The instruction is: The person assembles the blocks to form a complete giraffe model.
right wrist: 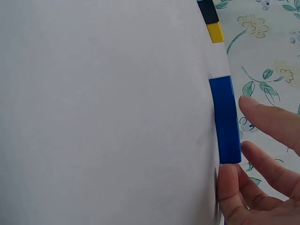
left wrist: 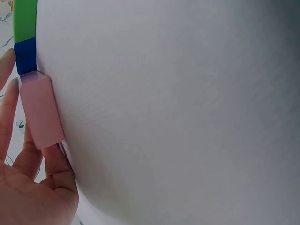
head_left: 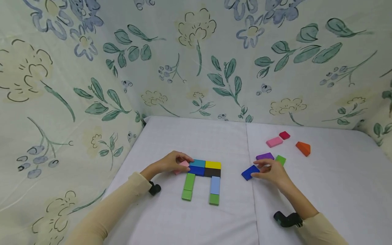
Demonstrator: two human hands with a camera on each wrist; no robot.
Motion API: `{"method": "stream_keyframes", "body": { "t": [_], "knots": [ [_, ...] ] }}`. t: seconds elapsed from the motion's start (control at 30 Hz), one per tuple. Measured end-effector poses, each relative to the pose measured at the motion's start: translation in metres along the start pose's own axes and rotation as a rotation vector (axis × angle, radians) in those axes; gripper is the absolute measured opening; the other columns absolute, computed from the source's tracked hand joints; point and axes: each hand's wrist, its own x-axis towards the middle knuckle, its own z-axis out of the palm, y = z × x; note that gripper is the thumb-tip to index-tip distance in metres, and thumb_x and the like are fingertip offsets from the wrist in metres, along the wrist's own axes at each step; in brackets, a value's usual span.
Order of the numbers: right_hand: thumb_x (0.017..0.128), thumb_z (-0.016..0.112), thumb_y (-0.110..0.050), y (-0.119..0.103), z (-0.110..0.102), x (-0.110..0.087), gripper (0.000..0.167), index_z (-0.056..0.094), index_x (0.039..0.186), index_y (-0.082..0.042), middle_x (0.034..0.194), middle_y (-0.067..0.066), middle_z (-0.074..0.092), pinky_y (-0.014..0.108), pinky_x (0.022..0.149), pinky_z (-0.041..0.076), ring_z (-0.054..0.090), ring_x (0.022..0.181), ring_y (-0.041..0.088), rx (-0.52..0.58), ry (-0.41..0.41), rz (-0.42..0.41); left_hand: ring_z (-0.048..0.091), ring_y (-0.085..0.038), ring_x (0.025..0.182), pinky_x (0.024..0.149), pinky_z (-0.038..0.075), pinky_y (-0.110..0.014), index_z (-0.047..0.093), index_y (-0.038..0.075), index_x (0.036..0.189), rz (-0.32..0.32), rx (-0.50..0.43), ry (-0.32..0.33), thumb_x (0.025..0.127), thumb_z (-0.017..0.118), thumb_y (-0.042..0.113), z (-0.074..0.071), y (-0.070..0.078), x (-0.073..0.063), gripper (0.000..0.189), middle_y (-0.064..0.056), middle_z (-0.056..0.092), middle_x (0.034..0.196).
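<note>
My left hand (head_left: 172,162) is at the left end of a flat arrangement of coloured blocks, its thumb and fingers about a pink block (left wrist: 42,110). One end of that block meets the dark blue block (head_left: 197,170). A teal block (head_left: 197,162), a yellow block (head_left: 213,165) and a dark brown block (head_left: 212,172) complete the two rows. Below hang two legs: green blocks (head_left: 189,182) on the left, a light blue block (head_left: 215,185) above a green block (head_left: 214,199) on the right. To the right, my right hand (head_left: 272,171) pinches a separate blue block (right wrist: 226,119) by one end.
Beyond the right hand lie a purple block (head_left: 265,156) and a green block (head_left: 280,159), partly covered. Farther back are a pink block (head_left: 274,142), a red block (head_left: 284,135) and an orange block (head_left: 303,148). Floral cloth (head_left: 196,88) rises behind the white table (head_left: 171,132).
</note>
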Motion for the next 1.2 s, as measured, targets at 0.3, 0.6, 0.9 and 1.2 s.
{"method": "stream_keyframes", "body": {
  "t": [0.3, 0.6, 0.9, 1.2],
  "knots": [
    [0.08, 0.083, -0.005, 0.008, -0.006, 0.008, 0.051, 0.063, 0.125, 0.008, 0.109, 0.02, 0.061, 0.02, 0.069, 0.051, 0.059, 0.085, 0.024, 0.025, -0.132, -0.059, 0.05, -0.021, 0.099, 0.087, 0.04, -0.034, 0.073, 0.014, 0.121, -0.003, -0.012, -0.005, 0.088, 0.079, 0.019, -0.002, 0.001, -0.001, 0.034, 0.002, 0.068, 0.118],
    [0.081, 0.076, 0.009, 0.014, -0.01, 0.017, 0.038, 0.067, 0.118, 0.007, 0.107, 0.018, 0.066, 0.023, 0.066, 0.051, 0.058, 0.081, 0.024, -0.027, -0.193, -0.185, 0.05, -0.02, 0.099, 0.087, 0.04, -0.033, 0.073, 0.015, 0.121, -0.004, -0.013, -0.005, 0.088, 0.079, 0.02, -0.001, -0.002, 0.001, 0.034, 0.003, 0.068, 0.118],
    [0.08, 0.079, 0.006, 0.021, -0.015, 0.028, 0.034, 0.069, 0.112, 0.004, 0.096, 0.01, 0.066, 0.023, 0.068, 0.052, 0.058, 0.081, 0.022, -0.077, -0.22, -0.274, 0.05, -0.02, 0.099, 0.086, 0.04, -0.033, 0.073, 0.014, 0.121, 0.007, -0.019, -0.013, 0.088, 0.079, 0.019, -0.001, -0.003, 0.001, 0.034, 0.002, 0.068, 0.118],
    [0.079, 0.08, 0.005, 0.023, -0.016, 0.034, 0.034, 0.069, 0.111, 0.003, 0.095, 0.01, 0.065, 0.022, 0.071, 0.053, 0.06, 0.082, 0.022, -0.047, -0.248, -0.3, 0.05, -0.02, 0.099, 0.087, 0.04, -0.033, 0.073, 0.015, 0.121, 0.002, -0.025, -0.015, 0.087, 0.079, 0.02, -0.001, -0.003, 0.002, 0.035, 0.002, 0.068, 0.118]
  ]
}}
